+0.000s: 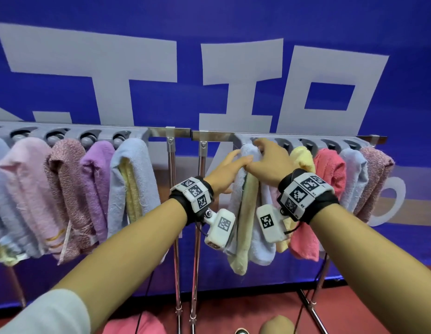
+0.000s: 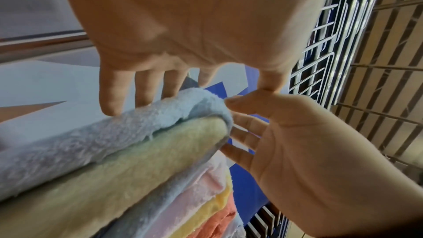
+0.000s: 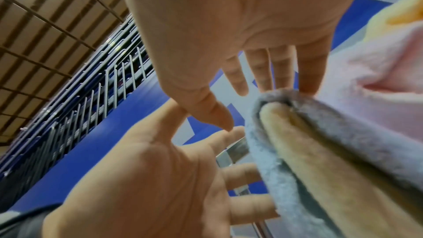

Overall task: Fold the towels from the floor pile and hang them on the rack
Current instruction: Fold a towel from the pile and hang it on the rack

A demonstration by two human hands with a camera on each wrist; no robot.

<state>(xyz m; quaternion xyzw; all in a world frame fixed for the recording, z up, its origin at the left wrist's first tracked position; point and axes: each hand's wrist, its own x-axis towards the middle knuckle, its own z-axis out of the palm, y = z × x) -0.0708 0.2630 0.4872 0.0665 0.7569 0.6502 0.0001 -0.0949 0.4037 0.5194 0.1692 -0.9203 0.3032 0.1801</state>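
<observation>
Here the big blue wall banner with pale grey shapes (image 1: 161, 68) fills the back. In front of it stands the long shiny metal rack with a grey row of round-knob holders (image 1: 180, 132) along its top bar. Lots of folded fluffy towels already hang there: pale blue, pink, speckled brown and purple ones on one side, and yellow, coral, pale blue and speckled brown ones on the other.

Next comes the folded pale blue towel with a cream-yellow inside (image 1: 245, 213). It hangs at the near end of the second row of holders, just beside the yellow one, and its top fold sits right up at the holder.

Both hands are at that top fold. The left hand (image 1: 227, 168) has straight, spread fingers, and they lie against one side of the fold. The right hand (image 1: 267, 162) also has its fingers spread. Its fingertips (image 3: 308, 86) touch the top of the fold up by the holder, and it does not squeeze the cloth. The two thumbs meet just beside the towel.

I think this is the hanging step, and it looks almost done for this towel. The next move likely needs a soft push so the fold stays stuck in the holder, then both hands should come away slowly so the towel does not slip out.

Down on the red floor lies a bit of a coral-pink towel (image 1: 135, 325), so more folding waits.
</observation>
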